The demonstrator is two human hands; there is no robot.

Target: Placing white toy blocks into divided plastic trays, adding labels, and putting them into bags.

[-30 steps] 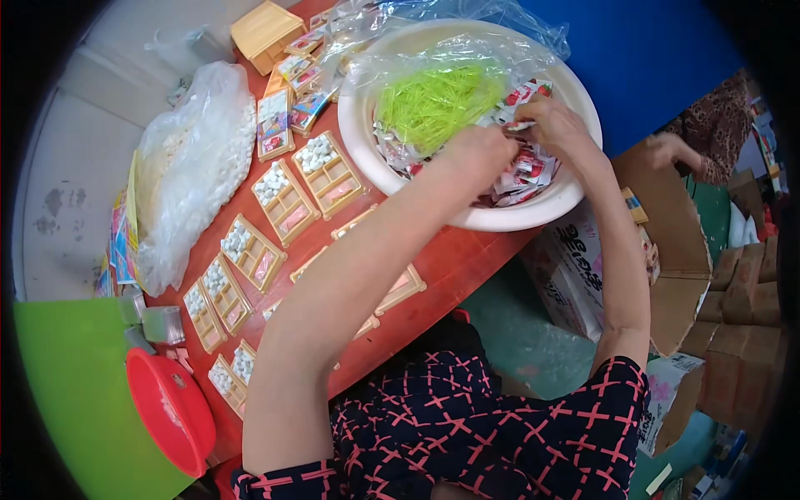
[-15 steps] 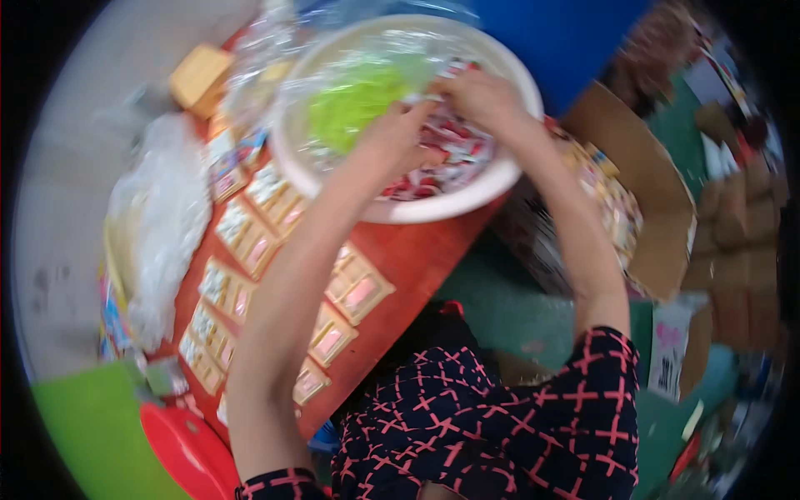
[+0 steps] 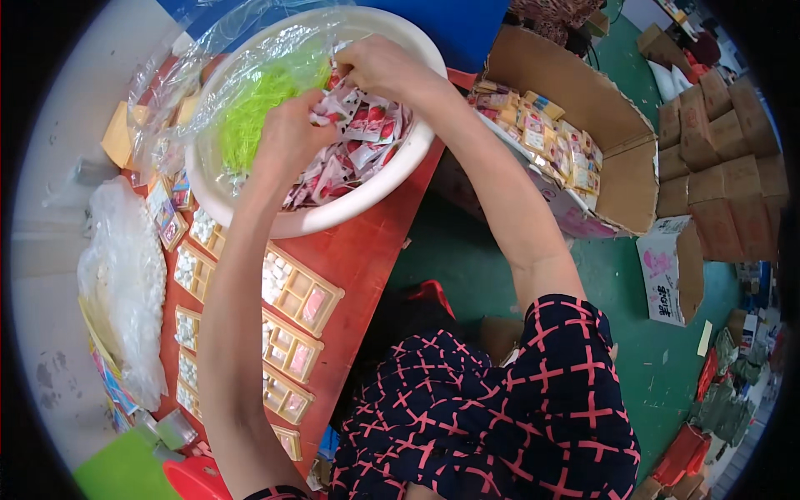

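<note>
A large white basin [image 3: 312, 221] stands on the red table, holding small red-and-white printed sachets [image 3: 354, 162] on its right side. Bright green plastic pieces [image 3: 254, 112] lie in a clear bag on its left side. My left hand [image 3: 293, 129] is over the middle of the basin, its fingers closed on several sachets [image 3: 335, 108]. Just beyond it, my right hand [image 3: 379, 67] has its fingertips pinched together at the far side of the sachet heap. What lies between those fingertips is hidden.
Wooden-coloured compartment trays [image 3: 321, 279] with white and pink pieces line the red table [image 3: 379, 250]. A bubbly clear plastic bag [image 3: 125, 283] lies at left. Right of the table, an open cardboard box [image 3: 621, 158] holds small packages. A red basin [image 3: 192, 479] sits lower left.
My view has shifted, so the basin and table appear further left. Both hands remain over the sachets, and the left hand's sachets now show clearly.
</note>
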